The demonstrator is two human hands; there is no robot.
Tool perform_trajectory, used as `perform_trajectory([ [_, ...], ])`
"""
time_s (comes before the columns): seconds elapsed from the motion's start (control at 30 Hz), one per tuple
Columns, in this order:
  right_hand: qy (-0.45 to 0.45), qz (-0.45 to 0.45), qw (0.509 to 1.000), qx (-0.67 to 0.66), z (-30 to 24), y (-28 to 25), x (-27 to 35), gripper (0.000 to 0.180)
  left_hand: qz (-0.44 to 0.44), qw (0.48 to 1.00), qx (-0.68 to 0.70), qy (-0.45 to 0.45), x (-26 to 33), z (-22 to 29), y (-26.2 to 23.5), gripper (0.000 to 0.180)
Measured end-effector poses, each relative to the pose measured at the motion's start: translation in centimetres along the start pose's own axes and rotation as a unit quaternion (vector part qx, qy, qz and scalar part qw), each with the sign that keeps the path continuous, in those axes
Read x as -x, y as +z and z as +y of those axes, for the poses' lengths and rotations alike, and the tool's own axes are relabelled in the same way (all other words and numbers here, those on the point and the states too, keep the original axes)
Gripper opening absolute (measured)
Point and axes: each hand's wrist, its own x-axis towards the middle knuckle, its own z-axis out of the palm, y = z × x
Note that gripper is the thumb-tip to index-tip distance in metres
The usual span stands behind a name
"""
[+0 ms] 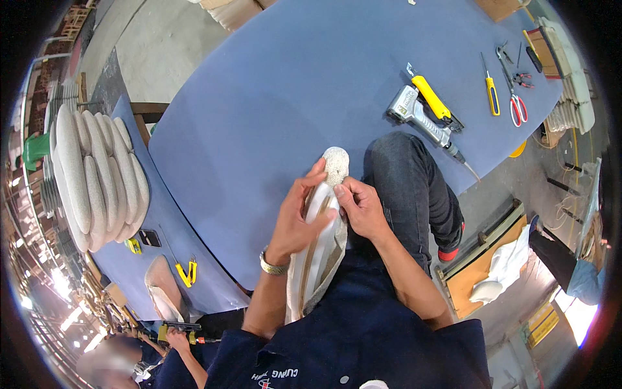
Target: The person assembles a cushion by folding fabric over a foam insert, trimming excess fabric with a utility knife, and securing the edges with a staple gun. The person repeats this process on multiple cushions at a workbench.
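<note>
In front of my body lies a long, narrow upholstered piece (336, 163) with speckled light-grey fabric. Its open side shows white padding and a brown strip running lengthwise. My left hand (302, 217) grips its left side near the far end, the thumb lying across the open face. On the opposite side, my right hand (361, 206) pinches the fabric edge between thumb and fingers. Beyond my right knee rests a silver air staple gun (421, 117) with a hose fitting, on the blue-covered table (272, 84). A yellow utility knife (430, 97) lies against the gun.
On the right of the table are a yellow screwdriver (492, 96), red-handled scissors (518, 111) and pliers (523, 80). Grey cushions (97, 175) are stacked at left, near a phone (150, 238) and a yellow cutter (188, 273). A co-worker's hand (178, 338) holds a tool at lower left.
</note>
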Motion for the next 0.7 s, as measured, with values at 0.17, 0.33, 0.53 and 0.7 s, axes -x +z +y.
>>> perform_trajectory([
  [0.17,0.026,-0.032,0.998,-0.051,1.0,-0.8,0.1,0.036,-0.029,0.994,0.064,-0.088,-3.4,0.0,0.2,0.066],
  [0.33,0.016,-0.056,0.991,-0.117,2.4,-1.8,0.6,0.034,-0.09,0.988,-0.12,-0.034,-3.7,-0.5,1.0,0.067],
  [0.53,0.08,-0.108,0.979,-0.156,2.2,-3.4,1.1,0.032,-0.085,0.975,-0.204,-0.019,-3.3,0.3,2.0,0.07],
  [0.7,0.07,-0.157,0.981,-0.092,0.3,-5.5,0.8,0.024,-0.057,0.955,-0.291,-0.028,-2.4,1.1,3.6,0.072],
])
